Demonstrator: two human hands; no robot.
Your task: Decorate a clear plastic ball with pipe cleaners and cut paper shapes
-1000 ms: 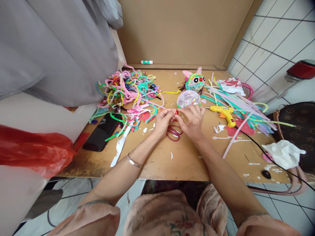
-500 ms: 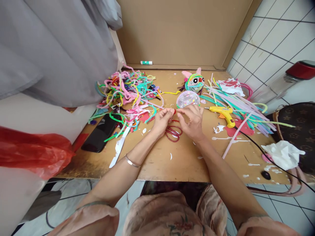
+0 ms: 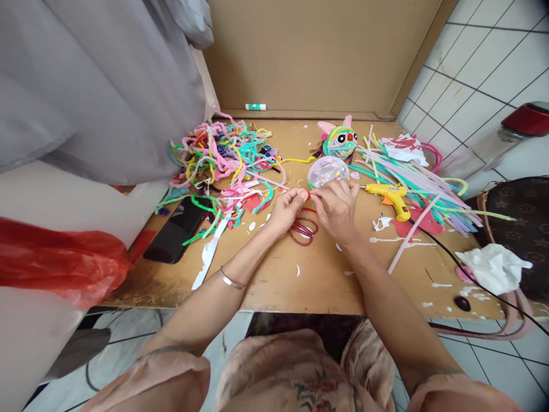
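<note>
Cardboard is covering the table (image 3: 300,286) and rising as a wall behind it, and a grey cloth (image 3: 98,86) is hanging over the upper left of the frame. At centre left a tangle of pipe cleaners (image 3: 223,154) is crowding the surface beside a phone (image 3: 175,229). In the middle the left hand (image 3: 286,210) and the right hand (image 3: 337,209) are pinching, fingers curled nearly shut, a small red piece (image 3: 308,195), probably a pipe-cleaner end, though it is too small to tell. Red loops (image 3: 303,230) are lying just below, between the wrists. One figure (image 3: 339,141) at upper centre is looking finished; the clear ball (image 3: 328,170) just above the hands is looking bare, so most wrapping seems left. To the right a glue gun (image 3: 392,197) and straight stems (image 3: 420,183) are hemming the hands in; open room is lying toward the near edge.
</note>
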